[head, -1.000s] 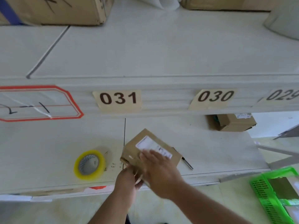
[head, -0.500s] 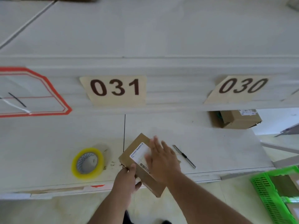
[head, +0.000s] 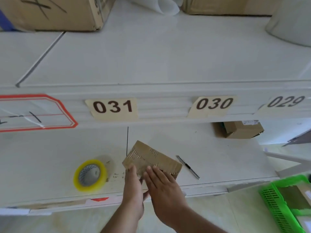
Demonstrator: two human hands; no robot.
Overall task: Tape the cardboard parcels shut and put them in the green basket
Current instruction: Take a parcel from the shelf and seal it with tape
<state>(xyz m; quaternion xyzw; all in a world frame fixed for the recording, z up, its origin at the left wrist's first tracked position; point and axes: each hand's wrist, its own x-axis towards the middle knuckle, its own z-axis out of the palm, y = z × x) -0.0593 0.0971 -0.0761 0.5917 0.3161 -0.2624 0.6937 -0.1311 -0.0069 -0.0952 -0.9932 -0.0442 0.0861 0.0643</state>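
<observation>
My right hand point(head: 161, 187): fingers straight and together, palm flat on the near end of the cardboard parcel point(head: 151, 158), pressing it.

My left hand point(head: 133, 187): held against the parcel's near left side, fingers reaching up along it, thumb side toward the right hand; how far they curl under it I cannot tell.

Parcel: small, brown, taped face up with rippled tape across it, lying slantwise near the front edge of the lower shelf point(head: 210, 158), just right of the dark seam in the shelf board.

Utility knife point(head: 188, 166): slim, grey, lying just right of the parcel, apart from it.

Tape roll point(head: 90, 175): yellow-rimmed, clear, resting on the shelf left of the parcel, near the front edge.

Second parcel point(head: 239, 129): brown, at the back right of the same shelf, under label 030 point(head: 213, 105).

Green basket point(head: 286, 202): off the shelf's front right corner, lower down, brown cardboard showing inside.

Label 031 point(head: 113, 107): on the shelf rail above the parcel.
</observation>
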